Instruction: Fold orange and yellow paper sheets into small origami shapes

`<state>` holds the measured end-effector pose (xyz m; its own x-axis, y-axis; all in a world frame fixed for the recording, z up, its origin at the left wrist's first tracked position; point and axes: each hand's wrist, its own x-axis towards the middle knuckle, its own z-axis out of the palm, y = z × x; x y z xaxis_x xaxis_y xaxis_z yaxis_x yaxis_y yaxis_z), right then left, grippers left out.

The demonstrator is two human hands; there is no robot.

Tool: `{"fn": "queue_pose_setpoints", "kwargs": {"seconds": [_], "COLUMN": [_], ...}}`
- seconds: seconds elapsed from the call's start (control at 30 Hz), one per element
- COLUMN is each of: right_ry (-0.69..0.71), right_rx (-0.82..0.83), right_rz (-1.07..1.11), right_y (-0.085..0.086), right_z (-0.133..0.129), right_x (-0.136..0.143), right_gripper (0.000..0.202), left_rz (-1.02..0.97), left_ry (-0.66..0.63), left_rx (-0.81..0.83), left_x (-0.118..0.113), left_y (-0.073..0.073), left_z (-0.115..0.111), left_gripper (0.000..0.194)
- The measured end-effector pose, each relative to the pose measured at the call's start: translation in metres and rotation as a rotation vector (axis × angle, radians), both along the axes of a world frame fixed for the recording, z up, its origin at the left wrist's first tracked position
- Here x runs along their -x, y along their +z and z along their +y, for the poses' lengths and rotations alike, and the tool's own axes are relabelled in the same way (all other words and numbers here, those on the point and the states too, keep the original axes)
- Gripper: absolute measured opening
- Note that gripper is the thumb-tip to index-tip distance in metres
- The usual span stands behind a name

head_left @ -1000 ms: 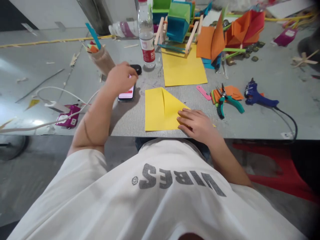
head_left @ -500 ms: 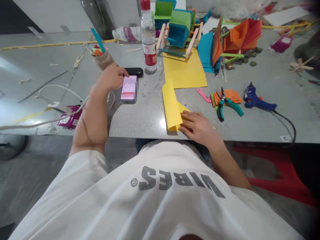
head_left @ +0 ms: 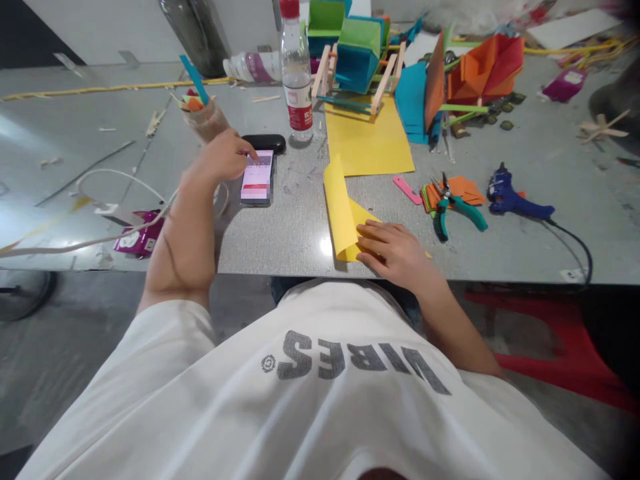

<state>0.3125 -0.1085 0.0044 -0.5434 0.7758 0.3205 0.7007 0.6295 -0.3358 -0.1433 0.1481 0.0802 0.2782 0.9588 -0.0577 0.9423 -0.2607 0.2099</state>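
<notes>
My left hand (head_left: 226,156) reaches over a phone (head_left: 256,180) that lies on the grey table. Its index finger stretches out onto the upper part of the lit pink-white screen, with the other fingers bent and nothing held. On the right, my right hand (head_left: 393,255) rests open and flat on a sheet of yellow paper (head_left: 339,215) near the table's front edge. The paper's left side curls up and over in a loose roll. Beyond it, another yellow sheet (head_left: 373,150) lies flat. A black case (head_left: 267,143) sits just behind the phone.
A clear bottle (head_left: 299,100) and a cup of paper strips (head_left: 206,119) stand behind the phone. To the right lie a pink cutter (head_left: 407,191), teal-handled pliers (head_left: 465,211) and a blue glue gun (head_left: 517,200). Folded-paper pieces on stick frames (head_left: 360,60) stand at the back.
My left index finger has shifted slightly lower on the phone screen. The paper's curled flap has drawn back a little to the left, showing more of my right fingers.
</notes>
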Motion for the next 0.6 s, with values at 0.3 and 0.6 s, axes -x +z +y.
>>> {"fn": "queue_pose_setpoints", "kwargs": {"seconds": [0.3,0.6], "right_ry": [-0.011,0.151], "right_rx": [0.030,0.168], "right_rz": [-0.006,-0.180], "right_y": [0.002,0.020], "right_z": [0.000,-0.004], "right_x": [0.000,0.037], "right_gripper": [0.032,0.089], "left_rz": [-0.204,-0.563], "left_ry": [0.064,-0.140], "left_rx": [-0.220,-0.670], "left_x": [-0.017,-0.085], "left_y": [0.006,0.029], "left_z": [-0.013,-0.092], "left_gripper": [0.030,0.027]}}
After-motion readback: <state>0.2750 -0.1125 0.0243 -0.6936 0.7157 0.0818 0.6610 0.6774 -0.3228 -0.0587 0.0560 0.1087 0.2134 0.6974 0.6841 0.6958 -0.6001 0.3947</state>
